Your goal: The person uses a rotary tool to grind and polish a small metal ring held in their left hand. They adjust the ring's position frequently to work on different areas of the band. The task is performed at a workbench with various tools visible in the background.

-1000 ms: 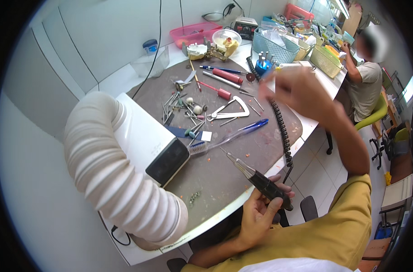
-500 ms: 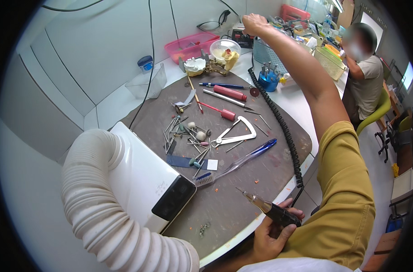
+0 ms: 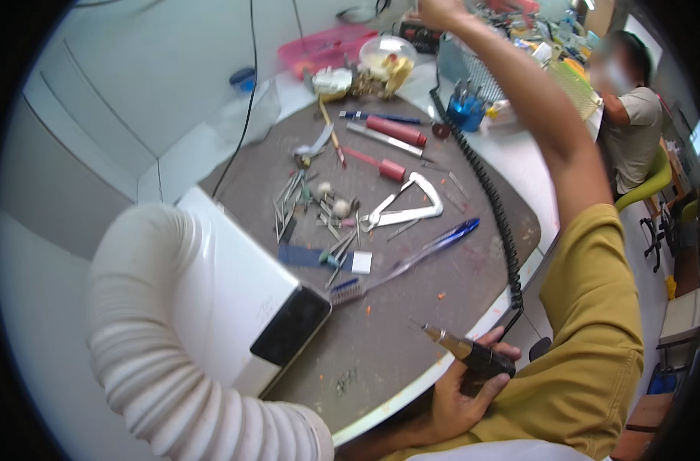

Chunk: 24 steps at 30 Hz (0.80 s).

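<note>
"What does the left hand (image 3: pixel 457 403) have?"

"The handpiece (image 3: pixel 473 353): fingers wrapped round its dark body, thin tip poking out ahead of the grip, over the mat (image 3: pixel 396 346)."

"And the right hand (image 3: pixel 442 11)?"

"Far beyond that grip, near the box (image 3: pixel 420 36). It's blurred and cut by the edge, so I can't tell whether it holds or touches anything."

"What could go wrong?"

"If the handpiece spun up now, a slack one-handed grip could let the tip kick, I'd guess."

"And the cord (image 3: pixel 491 192)?"

"It runs from the grip's right to well beyond it, near the brush (image 3: pixel 411 261). A hard tug might knock the brush or pull the handpiece askew."

"The burs (image 3: pixel 340 208)?"

"Loose, beyond the grip and leftward. A careless sweep could scatter them."
</note>
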Available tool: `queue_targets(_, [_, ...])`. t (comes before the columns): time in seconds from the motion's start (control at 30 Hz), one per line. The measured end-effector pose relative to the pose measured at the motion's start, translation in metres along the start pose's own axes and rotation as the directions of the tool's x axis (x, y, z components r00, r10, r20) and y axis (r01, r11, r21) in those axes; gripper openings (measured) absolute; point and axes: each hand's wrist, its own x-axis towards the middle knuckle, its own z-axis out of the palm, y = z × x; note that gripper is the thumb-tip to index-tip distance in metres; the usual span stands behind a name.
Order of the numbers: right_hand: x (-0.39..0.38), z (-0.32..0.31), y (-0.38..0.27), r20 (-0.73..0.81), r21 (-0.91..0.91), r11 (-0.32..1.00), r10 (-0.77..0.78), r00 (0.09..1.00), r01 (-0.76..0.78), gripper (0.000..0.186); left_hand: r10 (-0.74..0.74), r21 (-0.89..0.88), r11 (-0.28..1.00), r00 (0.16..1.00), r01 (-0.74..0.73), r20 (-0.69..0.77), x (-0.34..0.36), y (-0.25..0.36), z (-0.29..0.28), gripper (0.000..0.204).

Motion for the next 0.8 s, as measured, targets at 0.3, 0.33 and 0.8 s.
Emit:
queue_targets(0.3, [-0.349,-0.152,0.026,-0.119,0.775,0.320,-0.773,0.623,0.546,0.051,0.256,0.157,0.951,0.964,-0.265,0.072,0.014,-0.006,-0.007,0.044])
queue_targets(0.33, [-0.378,-0.156,0.034,-0.106,0.874,0.175,-0.842,0.528,0.454,0.053,0.236,0.170,0.953,0.966,-0.252,0.107,0.016,-0.002,-0.008,0.042])
queue_targets(0.8, [-0.530,-0.076,-0.072,-0.668,0.072,-0.292,-0.724,0.171,-0.954,0.035,0.457,0.783,-0.099,0.671,-0.613,0.583,0.001,0.048,-0.008,0.034])
